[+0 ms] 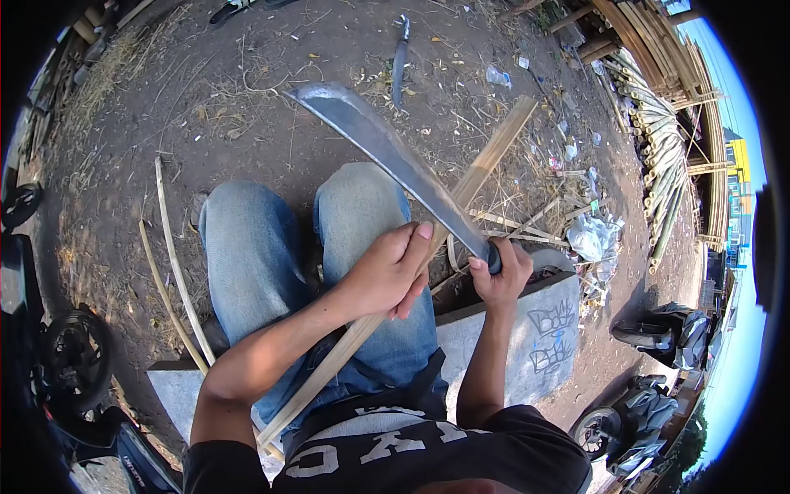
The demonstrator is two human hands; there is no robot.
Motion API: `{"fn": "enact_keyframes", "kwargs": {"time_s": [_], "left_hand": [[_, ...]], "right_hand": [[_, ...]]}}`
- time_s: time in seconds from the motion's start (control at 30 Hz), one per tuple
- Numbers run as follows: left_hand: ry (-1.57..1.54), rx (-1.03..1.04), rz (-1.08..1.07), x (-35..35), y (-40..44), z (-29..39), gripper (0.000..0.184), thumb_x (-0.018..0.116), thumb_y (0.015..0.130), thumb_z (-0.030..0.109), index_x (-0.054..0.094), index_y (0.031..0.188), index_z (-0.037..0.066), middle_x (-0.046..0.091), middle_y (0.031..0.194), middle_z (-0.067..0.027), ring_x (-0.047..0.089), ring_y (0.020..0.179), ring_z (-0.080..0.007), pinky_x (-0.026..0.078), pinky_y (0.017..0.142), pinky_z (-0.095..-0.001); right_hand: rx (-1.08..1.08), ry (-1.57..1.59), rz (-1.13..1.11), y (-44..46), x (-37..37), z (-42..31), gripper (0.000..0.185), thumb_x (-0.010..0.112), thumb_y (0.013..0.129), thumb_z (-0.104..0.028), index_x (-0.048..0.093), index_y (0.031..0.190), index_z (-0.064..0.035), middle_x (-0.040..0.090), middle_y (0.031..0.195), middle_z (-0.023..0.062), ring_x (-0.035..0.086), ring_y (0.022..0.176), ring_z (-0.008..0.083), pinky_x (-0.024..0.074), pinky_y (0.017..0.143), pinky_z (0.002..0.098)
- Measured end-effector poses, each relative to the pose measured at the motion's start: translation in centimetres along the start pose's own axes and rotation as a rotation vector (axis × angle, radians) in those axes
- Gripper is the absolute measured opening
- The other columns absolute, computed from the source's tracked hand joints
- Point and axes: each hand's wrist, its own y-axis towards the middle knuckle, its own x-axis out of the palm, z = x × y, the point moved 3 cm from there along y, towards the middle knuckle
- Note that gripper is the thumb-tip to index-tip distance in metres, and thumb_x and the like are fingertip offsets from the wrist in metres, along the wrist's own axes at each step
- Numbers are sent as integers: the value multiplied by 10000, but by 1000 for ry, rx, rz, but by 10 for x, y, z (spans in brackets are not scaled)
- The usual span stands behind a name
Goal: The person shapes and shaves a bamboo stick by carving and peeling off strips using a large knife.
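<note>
My right hand [504,276] grips the dark handle of a machete [395,160], whose broad curved blade points up and to the left. Over my right thigh, my left hand [387,272] is wrapped round a long flat bamboo strip [494,152]. The strip runs slantwise from beside my hip, beneath the left hand, out past my knees. The machete's blade crosses in front of the strip near the right hand; whether the two touch I cannot tell.
A second long knife [400,66] lies on the dirt ahead. Thin bamboo strips [177,263] lean at my left. I sit on a concrete block [527,337] with graffiti. Bamboo poles [662,156] are piled at right, plastic litter [592,237] nearer. Motorbikes [638,424] stand on both sides.
</note>
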Motion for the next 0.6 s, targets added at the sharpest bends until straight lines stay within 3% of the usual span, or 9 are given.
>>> {"fn": "enact_keyframes", "kwargs": {"time_s": [0.17, 0.23, 0.27, 0.3, 0.37, 0.4, 0.5, 0.6], "left_hand": [[95, 91, 36, -2, -3, 1, 419, 287, 1110, 406, 461, 988, 44, 488, 558, -43, 515, 358, -135, 386, 308, -277], [135, 37, 27, -5, -3, 1, 436, 273, 1114, 401, 445, 934, 42, 459, 565, -24, 460, 346, -115, 388, 319, -264], [134, 40, 31, -6, -5, 1, 436, 273, 1114, 401, 445, 934, 42, 459, 565, -24, 460, 346, -115, 388, 319, -264], [128, 38, 8, -7, -6, 1, 436, 272, 1114, 400, 443, 929, 43, 453, 563, -19, 457, 345, -113, 389, 319, -263], [122, 49, -12, -6, -5, 1, 436, 270, 1114, 399, 441, 924, 45, 446, 560, -14, 453, 344, -111, 390, 319, -263], [109, 34, -23, -6, -4, 0, 438, 269, 1114, 399, 437, 921, 44, 445, 560, -13, 453, 344, -110, 390, 318, -262], [113, 66, 2, -9, -4, 2, 442, 253, 1117, 392, 428, 904, 46, 430, 557, -11, 438, 339, -108, 388, 315, -258], [4, 91, 16, -13, -3, 4, 434, 237, 1119, 386, 416, 910, 51, 413, 555, -5, 420, 332, -109, 392, 314, -265]], "right_hand": [[-129, -45, -13, 7, 1, 8, 597, 694, 832, -631, 626, 811, -38, 535, 590, 101, 549, 525, 317, 418, 525, 421], [-19, -203, 23, 11, 0, 25, 586, 680, 847, -626, 622, 791, -46, 532, 594, 105, 559, 533, 320, 412, 514, 424], [59, -161, 64, 14, 2, 35, 534, 706, 872, -545, 617, 796, -24, 525, 579, 114, 544, 511, 301, 415, 508, 400], [54, -161, 66, 16, 2, 36, 534, 706, 872, -545, 617, 796, -24, 525, 579, 114, 544, 511, 301, 415, 508, 400], [319, -54, 102, 22, 1, 45, 471, 730, 889, -443, 607, 812, 4, 517, 561, 128, 514, 486, 275, 414, 504, 374], [282, -31, 124, 26, 1, 38, 414, 729, 905, -363, 597, 820, 21, 507, 544, 130, 486, 469, 256, 415, 506, 356], [305, 79, 15, 15, 10, 25, 402, 707, 912, -368, 608, 827, 12, 500, 543, 123, 512, 468, 263, 417, 508, 367], [191, 174, -85, -1, 25, 6, 404, 676, 909, -403, 629, 839, -9, 532, 558, 139, 600, 512, 269, 443, 530, 384]]}}
